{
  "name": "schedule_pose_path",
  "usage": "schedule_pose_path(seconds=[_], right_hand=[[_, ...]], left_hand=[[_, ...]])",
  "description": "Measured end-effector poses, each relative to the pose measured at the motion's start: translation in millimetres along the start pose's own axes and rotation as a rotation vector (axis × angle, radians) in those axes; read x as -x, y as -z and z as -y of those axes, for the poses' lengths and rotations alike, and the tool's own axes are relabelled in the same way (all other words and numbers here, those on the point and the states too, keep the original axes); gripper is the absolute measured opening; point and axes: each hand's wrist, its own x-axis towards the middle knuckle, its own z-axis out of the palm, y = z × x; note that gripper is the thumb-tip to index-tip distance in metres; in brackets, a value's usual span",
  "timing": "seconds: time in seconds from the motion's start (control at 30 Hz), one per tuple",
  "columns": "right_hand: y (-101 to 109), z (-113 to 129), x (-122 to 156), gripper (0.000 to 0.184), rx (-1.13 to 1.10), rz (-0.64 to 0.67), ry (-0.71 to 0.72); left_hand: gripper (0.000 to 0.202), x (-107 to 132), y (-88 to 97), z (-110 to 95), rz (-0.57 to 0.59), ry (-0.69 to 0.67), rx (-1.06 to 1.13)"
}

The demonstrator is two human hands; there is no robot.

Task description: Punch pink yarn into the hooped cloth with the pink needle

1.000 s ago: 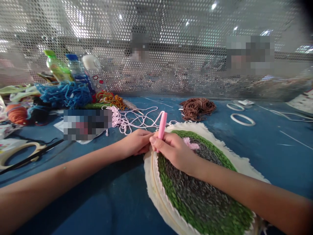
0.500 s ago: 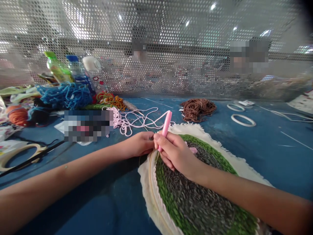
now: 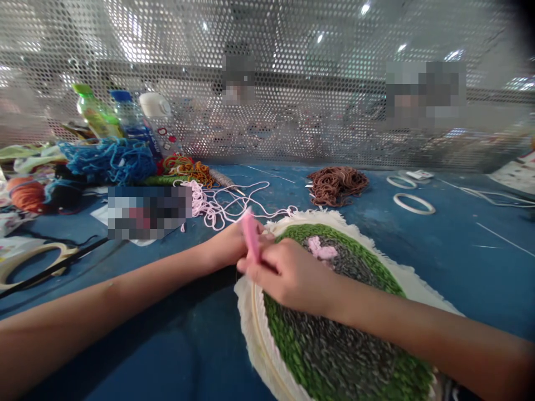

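A round hoop [image 3: 254, 328] of white cloth lies on the blue table, filled with green and grey yarn loops [image 3: 334, 345] and a small pink patch [image 3: 320, 249]. My right hand [image 3: 288, 273] is closed round a pink punch needle [image 3: 251, 236], its tip down at the hoop's left rim. My left hand [image 3: 228, 245] rests against the hoop's far left edge, fingers curled on the cloth, partly hidden behind the right hand. Pink yarn [image 3: 221, 206] trails from the needle across the table.
Blue yarn [image 3: 111, 161], orange yarn [image 3: 27, 192], bottles [image 3: 125, 114] and mixed threads crowd the back left. Brown yarn [image 3: 338, 184] and white rings [image 3: 413, 203] lie at the back. An empty hoop [image 3: 25, 262] and black scissors [image 3: 54, 267] sit at left. A perforated metal screen [image 3: 292, 83] walls the far edge.
The pink needle has tipped from leaning right to leaning left, and my right hand has slid left and down along the hoop's rim. My left hand stays at the edge.
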Motion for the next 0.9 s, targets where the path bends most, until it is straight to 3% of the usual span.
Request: schedule_pose_path(seconds=[0.1,0.23,0.33,0.5,0.63,0.7,0.77,0.9], right_hand=[[-1.6,-1.7,-0.6,0.030,-0.017,0.032,-0.021],[-5.1,-12.2,-2.7,0.033,-0.540,-0.079,-0.209],[-6.8,-17.6,-3.0,0.032,-0.716,-0.187,-0.270],[-5.0,-14.8,1.9,0.033,-0.422,-0.279,-0.137],[-5.7,-5.2,6.8,0.027,0.000,-0.084,-0.002],[-6.8,-2.9,6.8,0.027,0.098,-0.019,0.015],[-7.0,-4.4,4.8,0.030,0.003,-0.062,-0.034],[-5.4,-14.6,-1.5,0.034,-0.490,-0.236,-0.214]], left_hand=[[0.019,-0.5,-1.4,4.6,-0.010,0.008,0.021],[0.020,2.8,-5.7,2.5,0.051,0.002,0.141],[0.021,6.6,-7.1,-4.4,0.079,0.043,0.225],[0.010,9.9,-4.9,-14.3,0.054,0.061,0.184],[0.013,7.9,-3.2,-9.6,0.009,0.082,0.139],[0.016,7.3,-3.2,-6.5,-0.004,0.080,0.147],[0.013,7.8,-3.7,-6.0,-0.002,0.046,0.158],[0.008,10.7,-5.4,-11.9,0.027,0.049,0.165]])
